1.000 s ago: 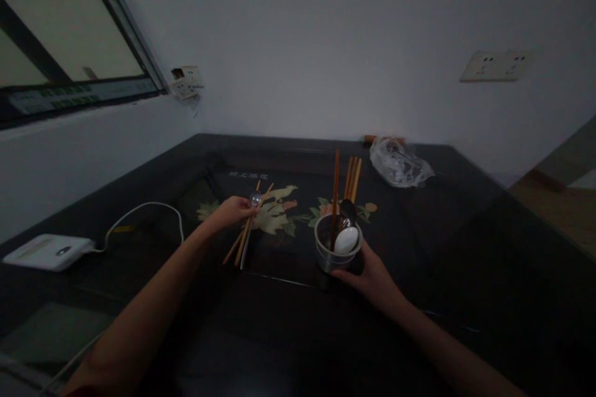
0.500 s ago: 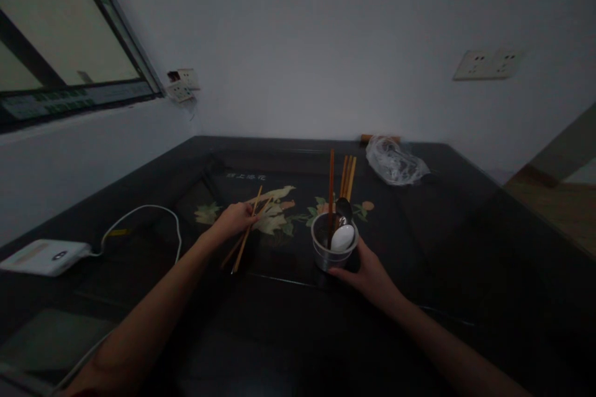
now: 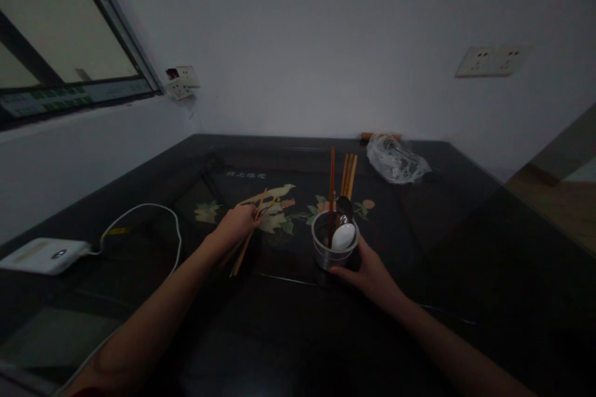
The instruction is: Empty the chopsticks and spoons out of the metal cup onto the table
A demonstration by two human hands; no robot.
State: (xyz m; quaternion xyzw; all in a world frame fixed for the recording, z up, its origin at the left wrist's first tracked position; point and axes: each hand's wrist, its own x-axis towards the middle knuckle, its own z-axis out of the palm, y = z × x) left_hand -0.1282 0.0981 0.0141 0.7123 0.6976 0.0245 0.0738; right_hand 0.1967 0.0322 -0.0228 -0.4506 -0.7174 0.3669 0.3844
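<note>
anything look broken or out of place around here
Yes: near the window, a lower socket plate sits askew below the upper one, with a dark patch beside them; it may be loose. No spill shows around the metal cup.

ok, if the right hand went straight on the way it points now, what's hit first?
Metal utensil cup: the right hand has its thumb against the side, so no gap shows. Beyond the cup, depth is hard to judge.

I note dim light, pale walls (image 3: 298, 43), dark-framed window (image 3: 65, 25) left, glossy dark table (image 3: 428, 217), brown floor (image 3: 549, 198) right.
</note>
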